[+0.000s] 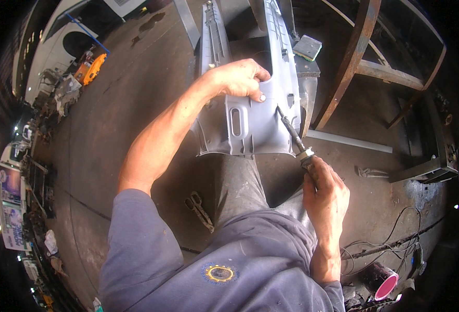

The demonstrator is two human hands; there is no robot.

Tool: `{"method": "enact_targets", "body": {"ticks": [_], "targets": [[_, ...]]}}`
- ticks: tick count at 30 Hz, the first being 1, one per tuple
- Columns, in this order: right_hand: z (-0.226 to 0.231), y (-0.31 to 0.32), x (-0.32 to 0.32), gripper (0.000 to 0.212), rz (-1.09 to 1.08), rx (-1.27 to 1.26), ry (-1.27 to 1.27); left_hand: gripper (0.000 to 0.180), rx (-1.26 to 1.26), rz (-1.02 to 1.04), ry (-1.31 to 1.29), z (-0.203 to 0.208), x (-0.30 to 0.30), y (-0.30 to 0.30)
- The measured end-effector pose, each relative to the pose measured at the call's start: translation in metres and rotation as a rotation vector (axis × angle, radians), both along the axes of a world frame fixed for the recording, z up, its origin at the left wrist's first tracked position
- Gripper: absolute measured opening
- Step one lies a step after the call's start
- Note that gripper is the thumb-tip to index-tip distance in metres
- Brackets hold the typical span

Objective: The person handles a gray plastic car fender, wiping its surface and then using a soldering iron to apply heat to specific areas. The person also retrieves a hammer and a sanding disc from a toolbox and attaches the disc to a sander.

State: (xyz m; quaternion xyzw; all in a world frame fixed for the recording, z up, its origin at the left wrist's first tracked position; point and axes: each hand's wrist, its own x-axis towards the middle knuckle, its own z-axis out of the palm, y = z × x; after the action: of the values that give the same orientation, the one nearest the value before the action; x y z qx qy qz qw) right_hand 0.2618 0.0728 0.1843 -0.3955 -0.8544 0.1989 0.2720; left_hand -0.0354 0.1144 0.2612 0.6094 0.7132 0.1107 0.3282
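Note:
A grey plastic trim panel [263, 127], with two long arms and an oblong slot, lies in front of me above my knees. At the inner edge of its large cutout, my left hand [240, 79] grips it, the thumb pressed on the face and fingers over the edge. My right hand [327, 195] is closed round the handle of a soldering iron [293, 132]. The iron slants up and left, its thin tip at the panel's surface to the right of my left thumb. Whether the tip touches the plastic I cannot tell.
A sponge-like block [307, 48] sits on a stand beside the panel. Rusty metal framing [348, 65] rises at right, with a pale bar [350, 141] on the floor. Snips [198, 210] lie near my left leg. Cables [390, 244] and a pink-lined can [384, 283] are lower right.

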Motion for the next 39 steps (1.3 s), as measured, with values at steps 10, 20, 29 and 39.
{"method": "enact_targets", "body": {"ticks": [10,20,29,39], "targets": [[-0.0003,-0.0008,0.0,0.037,-0.003,0.002,-0.009,0.071,0.001,0.006,-0.021,-0.0028,-0.003,0.0012],[-0.0017,-0.0011,0.0,0.035,-0.004,0.032,-0.016,0.071,-0.014,0.003,-0.016,-0.0007,-0.0008,0.0008],[-0.0023,-0.0001,0.0008,0.033,0.005,0.033,-0.004,0.072,-0.025,0.007,-0.015,0.0021,0.0013,0.0008],[-0.0038,-0.0004,0.002,0.034,0.002,0.03,-0.02,0.073,-0.017,0.018,-0.031,0.001,0.0004,0.0007]]}}
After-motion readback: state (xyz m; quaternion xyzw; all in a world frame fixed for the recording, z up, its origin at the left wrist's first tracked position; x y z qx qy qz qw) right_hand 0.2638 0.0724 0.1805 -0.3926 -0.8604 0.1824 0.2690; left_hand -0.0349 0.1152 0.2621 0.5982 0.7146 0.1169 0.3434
